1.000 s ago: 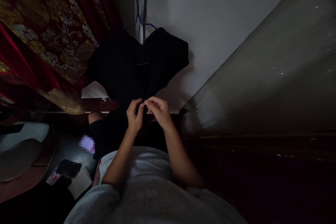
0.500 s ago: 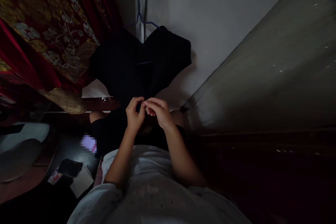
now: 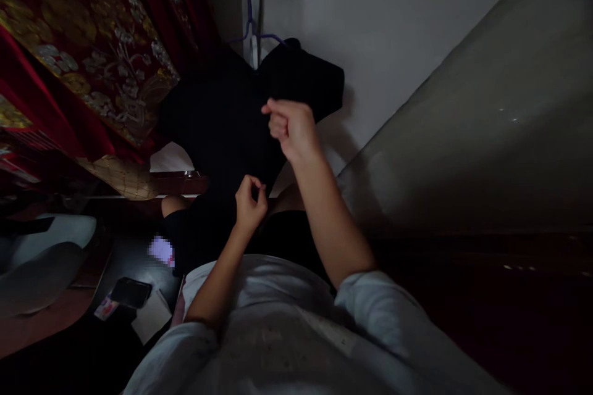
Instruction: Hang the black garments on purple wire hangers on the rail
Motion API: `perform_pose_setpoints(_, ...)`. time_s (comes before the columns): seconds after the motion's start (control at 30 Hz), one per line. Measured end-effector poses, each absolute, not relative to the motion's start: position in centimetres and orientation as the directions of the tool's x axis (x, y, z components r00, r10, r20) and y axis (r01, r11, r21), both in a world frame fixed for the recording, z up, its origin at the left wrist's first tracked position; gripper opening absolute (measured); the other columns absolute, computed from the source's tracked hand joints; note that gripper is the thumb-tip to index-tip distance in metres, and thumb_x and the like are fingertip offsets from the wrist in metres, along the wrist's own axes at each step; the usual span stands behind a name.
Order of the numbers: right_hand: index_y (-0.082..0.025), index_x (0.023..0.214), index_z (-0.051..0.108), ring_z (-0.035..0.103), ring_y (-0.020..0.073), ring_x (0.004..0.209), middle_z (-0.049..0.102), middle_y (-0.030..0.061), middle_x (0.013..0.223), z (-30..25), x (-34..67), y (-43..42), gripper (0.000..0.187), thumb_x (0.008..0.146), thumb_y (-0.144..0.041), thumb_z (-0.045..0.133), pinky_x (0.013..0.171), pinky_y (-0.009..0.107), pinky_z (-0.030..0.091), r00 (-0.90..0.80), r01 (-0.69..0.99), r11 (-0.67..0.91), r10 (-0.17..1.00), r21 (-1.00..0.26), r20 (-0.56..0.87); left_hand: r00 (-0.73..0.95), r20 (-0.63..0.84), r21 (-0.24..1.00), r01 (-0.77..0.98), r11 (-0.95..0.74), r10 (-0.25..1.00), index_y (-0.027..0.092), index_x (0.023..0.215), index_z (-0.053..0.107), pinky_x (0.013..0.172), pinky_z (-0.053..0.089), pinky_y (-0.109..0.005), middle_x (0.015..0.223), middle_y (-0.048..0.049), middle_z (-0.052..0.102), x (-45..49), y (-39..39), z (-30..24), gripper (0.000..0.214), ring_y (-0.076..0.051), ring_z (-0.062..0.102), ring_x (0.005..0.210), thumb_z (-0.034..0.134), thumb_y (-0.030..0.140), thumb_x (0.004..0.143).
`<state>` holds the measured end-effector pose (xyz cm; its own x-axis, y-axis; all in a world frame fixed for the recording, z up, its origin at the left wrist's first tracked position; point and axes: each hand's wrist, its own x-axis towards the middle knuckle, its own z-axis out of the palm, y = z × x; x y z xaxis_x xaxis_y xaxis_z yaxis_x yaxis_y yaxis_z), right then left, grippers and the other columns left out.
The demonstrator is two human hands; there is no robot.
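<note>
A black garment (image 3: 213, 117) hangs in front of me from a purple hanger (image 3: 251, 23). My left hand (image 3: 251, 205) is low over the garment's lower part, thumb and forefinger closed in a pinch. Higher up and to the right, my right hand (image 3: 295, 128) is raised in front of the garment, its fingers curled and thumb pressed to forefinger. Whatever either pinch holds is too small or dark to make out. The two hands are well apart.
Red cloth with gold and silver embroidery (image 3: 115, 68) hangs at the left. A pale metal pole (image 3: 256, 6) stands behind the hanger. A greyish sheet-like surface (image 3: 486, 129) slopes along the right. At lower left lie a dark phone (image 3: 131, 292) and pale paper (image 3: 152, 317).
My right hand has moved up and away from my left, where the fingertips had been together. My left hand has shifted slightly right and down, still pinched.
</note>
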<state>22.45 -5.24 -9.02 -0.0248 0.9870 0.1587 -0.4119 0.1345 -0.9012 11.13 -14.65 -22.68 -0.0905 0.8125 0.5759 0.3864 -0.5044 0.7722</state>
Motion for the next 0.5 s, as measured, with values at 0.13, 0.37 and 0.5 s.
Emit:
perform_pose_setpoints(0.13,-0.018,0.070,0.058,0.023,0.0050,0.043,0.029,-0.0066,0.052,-4.8,22.6,-3.8,0.048,0.091,-0.060,0.070,0.039,0.021,0.014,0.012,-0.354,0.254,0.963,-0.900,0.268,-0.030,0.558,0.769,0.393,-0.503,0.829,0.021,0.090,0.048,0.073,0.048,-0.026,0.083,-0.0018,0.057,11.5,-13.7,-22.7,0.010,-0.016,0.059,0.076,0.055,0.019,0.097)
perform_pose_setpoints(0.37,-0.018,0.068,0.056,0.025,0.0062,0.042,0.035,-0.0058,0.049,-5.1,23.0,-6.5,0.033,0.098,-0.030,0.064,0.042,0.022,0.016,0.013,-0.323,0.272,0.959,-0.907,0.283,0.155,0.757,0.515,0.456,-0.725,0.635,0.023,0.136,0.050,0.092,0.056,-0.034,0.109,-0.0055,0.066,9.0,-8.7,-10.4,0.029,-0.018,0.069,0.099,0.051,0.033,0.109)
perform_pose_setpoints(0.5,-0.019,0.066,0.053,0.026,0.0063,0.046,0.039,-0.0046,0.055,-4.3,23.1,-5.9,0.036,0.097,-0.031,0.068,0.044,0.022,0.020,-0.017,-0.275,0.370,0.921,-0.887,0.389,0.347,0.794,0.238,0.577,-0.781,0.499,0.014,0.113,0.063,0.092,0.056,-0.035,0.096,-0.0043,0.062,8.4,-6.3,-3.6,0.033,-0.016,0.066,0.093,0.048,0.043,0.111)
